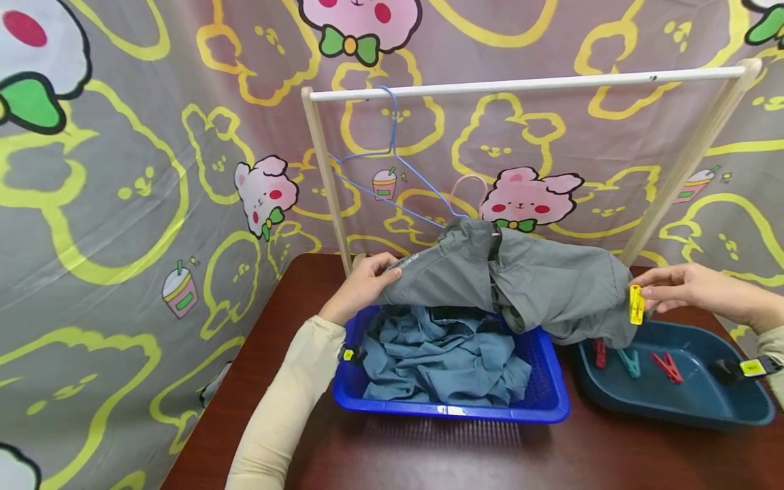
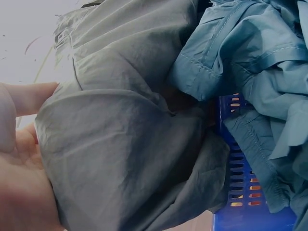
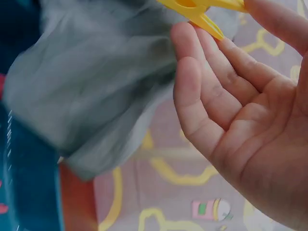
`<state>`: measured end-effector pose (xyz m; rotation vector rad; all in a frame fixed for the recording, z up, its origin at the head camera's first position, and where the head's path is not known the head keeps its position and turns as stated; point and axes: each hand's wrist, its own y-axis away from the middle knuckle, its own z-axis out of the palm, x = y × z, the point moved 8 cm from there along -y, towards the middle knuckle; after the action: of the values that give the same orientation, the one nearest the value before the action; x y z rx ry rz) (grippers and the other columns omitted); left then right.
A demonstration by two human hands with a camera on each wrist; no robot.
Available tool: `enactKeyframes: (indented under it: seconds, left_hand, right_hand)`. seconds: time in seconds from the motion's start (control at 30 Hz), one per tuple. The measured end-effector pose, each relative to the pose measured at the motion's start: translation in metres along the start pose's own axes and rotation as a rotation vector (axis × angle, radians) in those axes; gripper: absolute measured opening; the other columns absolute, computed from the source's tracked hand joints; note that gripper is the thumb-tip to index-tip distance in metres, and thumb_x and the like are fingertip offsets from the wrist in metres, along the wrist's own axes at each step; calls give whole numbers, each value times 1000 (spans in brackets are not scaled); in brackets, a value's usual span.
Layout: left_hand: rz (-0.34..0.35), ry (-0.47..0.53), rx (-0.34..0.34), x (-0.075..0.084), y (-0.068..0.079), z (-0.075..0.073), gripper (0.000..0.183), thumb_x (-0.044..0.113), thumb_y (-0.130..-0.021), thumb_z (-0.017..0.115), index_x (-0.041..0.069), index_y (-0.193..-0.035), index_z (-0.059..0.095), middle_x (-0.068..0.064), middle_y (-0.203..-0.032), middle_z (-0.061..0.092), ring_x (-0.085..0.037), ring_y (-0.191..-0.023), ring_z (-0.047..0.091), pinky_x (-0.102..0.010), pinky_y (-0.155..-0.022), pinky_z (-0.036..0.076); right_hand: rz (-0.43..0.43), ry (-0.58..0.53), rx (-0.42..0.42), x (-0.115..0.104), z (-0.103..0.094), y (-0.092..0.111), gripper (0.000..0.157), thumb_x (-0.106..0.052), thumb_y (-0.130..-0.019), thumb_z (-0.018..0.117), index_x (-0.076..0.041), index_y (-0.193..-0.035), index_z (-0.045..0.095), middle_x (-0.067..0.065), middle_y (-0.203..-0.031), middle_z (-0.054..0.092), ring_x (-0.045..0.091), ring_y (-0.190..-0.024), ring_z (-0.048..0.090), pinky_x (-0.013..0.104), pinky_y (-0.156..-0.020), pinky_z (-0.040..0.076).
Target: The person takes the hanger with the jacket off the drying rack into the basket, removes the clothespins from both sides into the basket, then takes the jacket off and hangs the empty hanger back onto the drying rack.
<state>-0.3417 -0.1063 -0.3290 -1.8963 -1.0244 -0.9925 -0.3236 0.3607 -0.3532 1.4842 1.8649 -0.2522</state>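
A grey garment (image 1: 551,272) stretches between my two hands, above the blue basket. My left hand (image 1: 361,289) grips its left end, with the thumb on the near side of the cloth. In the right wrist view, a yellow clothespin (image 3: 204,14) sits between the thumb and fingertips of my right hand (image 3: 250,120). The head view puts this clothespin right at the garment's right end. Behind the garment's upper edge rises the pink hook (image 1: 468,178) of a hanger; the rest of that hanger is hidden.
Blue-teal clothes (image 1: 444,361) fill the blue basket (image 1: 453,412). To its right, a dark teal basin (image 1: 692,405) holds red clothespins (image 1: 667,367) and a green clothespin (image 1: 629,363). A blue wire hanger (image 1: 422,184) hangs from the rack's white bar (image 1: 527,84).
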Motion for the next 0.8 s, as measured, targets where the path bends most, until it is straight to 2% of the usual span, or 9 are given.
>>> enactKeyframes:
  seconds: [0.17, 0.27, 0.37, 0.6, 0.7, 0.8]
  left_hand:
    - [4, -9, -5, 21, 6, -1, 16, 4, -97, 51, -8, -97, 61, -8, -89, 55, -17, -77, 47, -27, -69, 37]
    - [6, -5, -8, 34, 12, 0, 15, 3, -97, 51, -9, -96, 60, -8, -87, 54, -16, -76, 46, -27, -69, 37]
    - [5, 0, -8, 35, 13, 0, 15, 3, -97, 51, -8, -95, 60, -8, -86, 54, -16, -76, 46, -27, -69, 37]
    - [11, 7, -6, 31, 11, 0, 14, 3, -97, 52, -8, -94, 60, -6, -84, 54, -17, -75, 47, -27, -67, 37]
    - [33, 5, 9, 18, 6, -1, 14, 6, -96, 53, -4, -93, 62, -6, -83, 56, -17, -73, 48, -27, -66, 38]
    - [57, -14, 29, 5, 1, -3, 13, 9, -96, 55, 0, -91, 64, -5, -83, 59, -17, -71, 50, -27, -64, 39]
  right_hand:
    - [42, -12, -111, 26, 10, -1, 57, -26, -98, 52, 20, -128, 37, 14, -107, 62, 26, -92, 61, 40, -78, 52]
    - [78, -11, -149, 40, 15, -1, 57, -26, -97, 53, 21, -125, 38, 12, -106, 62, 27, -93, 61, 43, -79, 52]
    - [114, -14, -164, 51, 19, -1, 56, -26, -96, 54, 21, -123, 41, 12, -106, 61, 26, -93, 60, 44, -79, 51]
    - [168, -13, -200, 68, 27, -7, 45, -24, -94, 57, 17, -114, 52, 8, -97, 62, 25, -89, 61, 45, -77, 51]
    - [151, -28, -221, 71, 33, -8, 35, -18, -93, 58, 13, -108, 56, 8, -91, 62, 26, -85, 60, 42, -74, 52]
    - [133, -8, -233, 73, 42, -10, 25, -15, -91, 59, 8, -102, 60, 8, -82, 60, 22, -75, 58, 35, -65, 51]
